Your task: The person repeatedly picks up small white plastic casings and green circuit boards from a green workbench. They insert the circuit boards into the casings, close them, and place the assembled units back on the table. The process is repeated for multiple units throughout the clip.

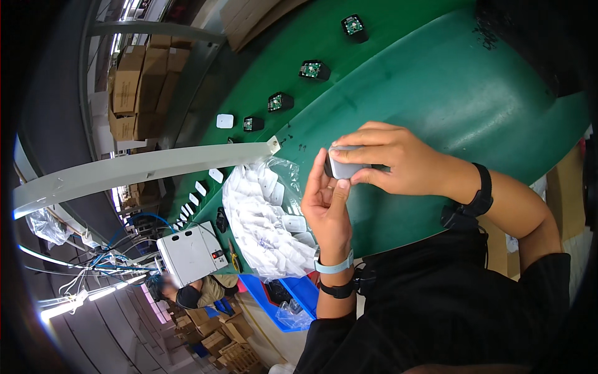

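Note:
Between my two hands, above the green work surface, is a small rounded box-shaped device with a light grey-white face; a dark part shows at its left edge. My left hand grips it from the left and below, thumb and fingers around its edge. From the right, my right hand holds its upper and lower sides, fingers over the top. What faces away from me is hidden. Just left of my left hand lies a clear plastic bag of white covers.
Black housings with green circuit boards stand in a row on the green belt, near a white cover. A metal bar crosses at left. Beyond the bag are a white machine, blue bin and another person.

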Demonstrator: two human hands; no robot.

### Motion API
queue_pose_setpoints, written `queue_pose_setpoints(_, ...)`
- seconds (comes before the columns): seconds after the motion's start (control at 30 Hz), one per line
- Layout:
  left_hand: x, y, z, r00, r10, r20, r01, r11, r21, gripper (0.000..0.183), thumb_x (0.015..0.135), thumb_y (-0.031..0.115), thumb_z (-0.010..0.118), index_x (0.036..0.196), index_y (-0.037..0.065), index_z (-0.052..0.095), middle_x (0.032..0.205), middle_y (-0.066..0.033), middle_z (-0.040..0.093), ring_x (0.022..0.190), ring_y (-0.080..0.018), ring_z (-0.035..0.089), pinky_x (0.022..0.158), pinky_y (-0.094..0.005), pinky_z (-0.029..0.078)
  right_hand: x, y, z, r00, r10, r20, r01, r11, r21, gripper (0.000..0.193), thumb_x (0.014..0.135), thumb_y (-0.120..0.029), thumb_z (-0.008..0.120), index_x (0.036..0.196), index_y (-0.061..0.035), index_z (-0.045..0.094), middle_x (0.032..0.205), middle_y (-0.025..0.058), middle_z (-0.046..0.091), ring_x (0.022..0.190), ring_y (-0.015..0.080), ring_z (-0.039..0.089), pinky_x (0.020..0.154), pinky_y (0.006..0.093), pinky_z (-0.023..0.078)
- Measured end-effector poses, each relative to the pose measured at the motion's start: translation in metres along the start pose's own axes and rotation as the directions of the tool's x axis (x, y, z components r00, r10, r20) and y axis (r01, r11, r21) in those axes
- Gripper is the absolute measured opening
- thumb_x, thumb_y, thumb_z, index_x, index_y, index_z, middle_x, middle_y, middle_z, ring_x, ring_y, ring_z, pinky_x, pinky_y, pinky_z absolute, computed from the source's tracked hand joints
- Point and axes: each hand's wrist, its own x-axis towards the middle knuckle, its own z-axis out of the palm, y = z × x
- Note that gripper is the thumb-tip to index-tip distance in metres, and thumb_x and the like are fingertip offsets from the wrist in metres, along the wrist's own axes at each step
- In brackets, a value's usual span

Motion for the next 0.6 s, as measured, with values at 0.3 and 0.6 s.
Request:
queue_pose_setpoints(0.3, 0.009, -0.002, 0.015, 0.991, 0.109, -0.074, -0.117, 0.988, -0.101, 0.051, 0.098, 0.008, 0.052, 0.144, -0.008, 0.039, 0.142, -0.0251, 0.050, 0.126, -0.0310, 0.056, 0.108, -0.0440, 0.047, 0.008, -0.007, -0.009, 0.947, 0.318, 0.042, -0.309, 0.868, 0.389, 0.040, 0.082, -0.003, 0.078, 0.120, 0.0002, 0.066, 0.114, 0.0109, 0.067, 0.105, 0.0234, 0.066, 0.086, 0.0336, 0.056)
queue_pose_setpoints(0.6, 0.013, 0.002, -0.009, 0.968, 0.229, 0.101, -0.247, 0.940, 0.234, 0.046, 0.096, 0.005, 0.059, 0.140, -0.003, 0.048, 0.143, -0.0250, 0.050, 0.131, -0.0323, 0.052, 0.111, -0.0460, 0.042, 0.007, -0.009, -0.015, 0.978, 0.204, -0.033, -0.189, 0.947, 0.259, 0.035, 0.080, -0.005, 0.080, 0.113, -0.0003, 0.069, 0.105, 0.0102, 0.068, 0.095, 0.0216, 0.067, 0.080, 0.0323, 0.055)
